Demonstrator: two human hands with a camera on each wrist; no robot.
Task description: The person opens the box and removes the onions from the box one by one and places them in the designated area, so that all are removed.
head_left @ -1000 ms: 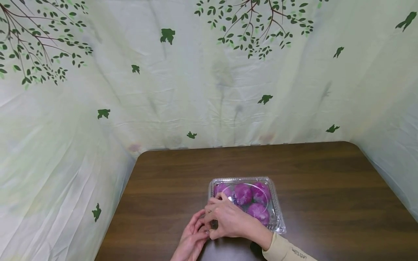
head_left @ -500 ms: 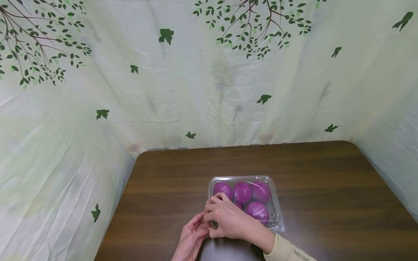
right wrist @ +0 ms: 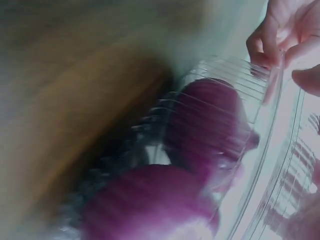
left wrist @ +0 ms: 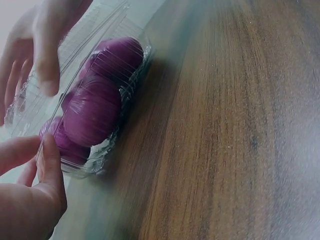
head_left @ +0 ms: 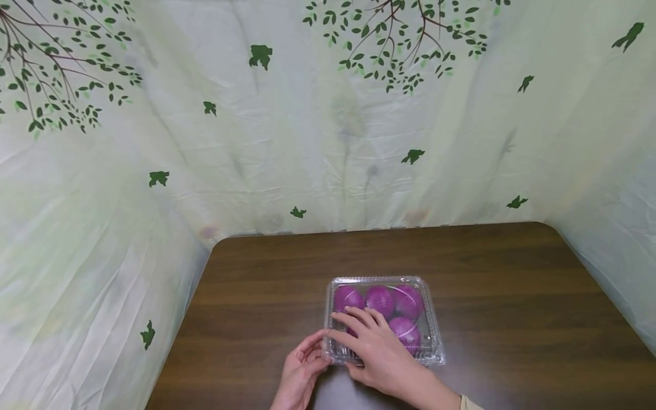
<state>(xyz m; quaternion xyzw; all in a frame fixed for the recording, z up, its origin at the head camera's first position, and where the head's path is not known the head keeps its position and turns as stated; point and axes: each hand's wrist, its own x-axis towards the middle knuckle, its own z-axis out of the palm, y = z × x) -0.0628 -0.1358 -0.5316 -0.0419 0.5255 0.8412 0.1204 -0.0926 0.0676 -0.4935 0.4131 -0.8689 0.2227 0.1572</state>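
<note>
A clear plastic clamshell container (head_left: 435, 333) sits on the table, with several red onions (head_left: 380, 302) inside. My left hand (head_left: 302, 370) pinches its rim at the front left corner. In the left wrist view, the thumb and fingers of that left hand (left wrist: 30, 185) meet on the rim beside the onions (left wrist: 93, 110). My right hand (head_left: 376, 353) is over the front left part of the lid, its fingers spread. Part of the onions is hidden under it. The right wrist view is blurred; the left hand (right wrist: 285, 35) shows at the container's corner.
The brown wooden table (head_left: 512, 307) extends to both sides of the container and behind it. A pale cloth curtain (head_left: 307, 131) printed with leaves hangs along the back and sides.
My right hand has moved slightly right off the front left corner, and its curled fingers have spread out over the lid. The left hand stays at the corner.
</note>
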